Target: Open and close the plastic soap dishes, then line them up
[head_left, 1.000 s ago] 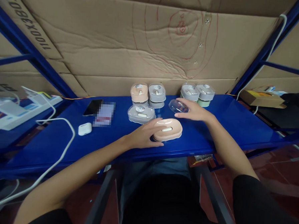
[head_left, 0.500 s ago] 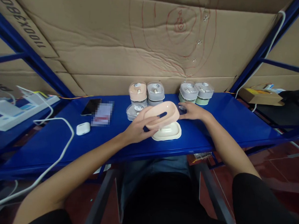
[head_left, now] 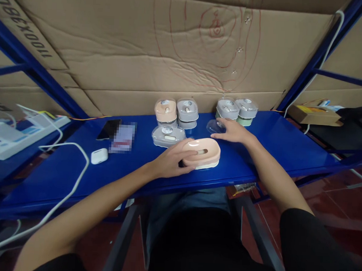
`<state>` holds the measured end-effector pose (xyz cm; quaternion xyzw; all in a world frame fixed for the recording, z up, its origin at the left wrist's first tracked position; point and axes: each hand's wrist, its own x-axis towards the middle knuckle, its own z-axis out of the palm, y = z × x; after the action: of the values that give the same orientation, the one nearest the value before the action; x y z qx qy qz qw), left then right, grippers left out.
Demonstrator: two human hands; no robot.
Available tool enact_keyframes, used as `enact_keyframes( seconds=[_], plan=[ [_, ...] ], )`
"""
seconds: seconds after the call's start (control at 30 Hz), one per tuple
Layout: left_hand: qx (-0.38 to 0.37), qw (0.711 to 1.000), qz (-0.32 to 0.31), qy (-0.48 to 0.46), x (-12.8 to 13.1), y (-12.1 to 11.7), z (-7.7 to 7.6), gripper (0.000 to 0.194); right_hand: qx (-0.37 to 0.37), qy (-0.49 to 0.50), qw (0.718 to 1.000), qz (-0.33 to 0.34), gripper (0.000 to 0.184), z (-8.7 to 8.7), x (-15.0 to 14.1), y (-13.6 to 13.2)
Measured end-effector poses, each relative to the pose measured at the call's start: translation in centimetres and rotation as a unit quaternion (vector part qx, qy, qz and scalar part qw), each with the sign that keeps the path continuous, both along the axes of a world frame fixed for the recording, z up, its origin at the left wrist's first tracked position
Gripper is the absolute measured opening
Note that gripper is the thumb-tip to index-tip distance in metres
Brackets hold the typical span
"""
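A peach oval soap dish (head_left: 203, 151) sits on a cream base tray near the front of the blue shelf (head_left: 283, 151). My left hand (head_left: 170, 162) grips its left end, thumb on the rim. My right hand (head_left: 233, 131) rests with fingers on a clear oval lid (head_left: 213, 126) lying on the shelf just behind the dish. A grey lidded soap box (head_left: 168, 135) lies left of the dish.
Stacked boxes stand at the back: peach (head_left: 165, 110), grey (head_left: 187, 110), and a pair on green (head_left: 237, 109). At left lie a phone (head_left: 109, 129), a white earbud case (head_left: 99, 156) and a white cable (head_left: 66, 145). Cardboard lines the back wall.
My left hand lifted and tilted the peach dish off its cream tray, then set it back down on the tray. My right hand stayed on the clear lid.
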<state>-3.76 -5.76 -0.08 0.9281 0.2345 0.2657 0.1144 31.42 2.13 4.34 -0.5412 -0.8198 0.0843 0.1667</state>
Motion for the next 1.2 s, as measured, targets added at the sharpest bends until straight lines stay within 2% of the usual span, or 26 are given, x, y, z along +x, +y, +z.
enact_keyframes(
  seconds=[0.2, 0.4, 0.5, 0.63, 0.73, 0.8, 0.87, 0.97, 1.2],
  plan=[
    [-0.071, 0.997, -0.002, 0.020, 0.3, -0.1, 0.0, 0.058, 0.012, 0.022, 0.999, 0.019, 0.109, 0.1, -0.7, -0.5],
    [-0.060, 0.998, 0.032, 0.019, 0.6, -0.4, -0.1, 0.089, 0.033, 0.060, 0.997, 0.042, 0.111, 0.5, -1.2, -1.0],
    [-0.024, 0.999, 0.035, 0.029, 0.9, -0.5, -0.2, 0.086, 0.042, 0.072, 0.995, 0.054, 0.106, 0.6, -1.6, -1.4],
    [0.029, 0.998, 0.003, 0.051, 1.2, -0.7, 0.1, 0.075, 0.054, 0.082, 0.992, 0.076, 0.102, 0.7, -2.2, -1.9],
    [0.019, 0.998, 0.011, 0.050, 1.2, -0.6, 0.0, 0.078, 0.065, 0.093, 0.987, 0.117, 0.103, 1.1, -2.4, -2.4],
    [-0.024, 0.998, 0.052, 0.025, 1.2, -0.3, -0.5, 0.092, 0.058, 0.099, 0.979, 0.166, 0.101, 1.6, -2.5, -2.9],
    [-0.079, 0.992, 0.093, -0.015, 1.2, 0.2, -1.2, 0.116, 0.039, 0.100, 0.969, 0.223, 0.098, 1.9, -2.8, -3.5],
    [-0.136, 0.982, 0.111, -0.072, 1.3, 0.9, -2.0, 0.140, 0.013, 0.095, 0.954, 0.285, 0.096, 1.6, -3.8, -4.3],
    [-0.139, 0.981, 0.100, -0.095, 1.3, 1.4, -2.5, 0.145, 0.015, 0.054, 0.957, 0.283, 0.098, -0.6, -6.1, -4.7]
  ],
)
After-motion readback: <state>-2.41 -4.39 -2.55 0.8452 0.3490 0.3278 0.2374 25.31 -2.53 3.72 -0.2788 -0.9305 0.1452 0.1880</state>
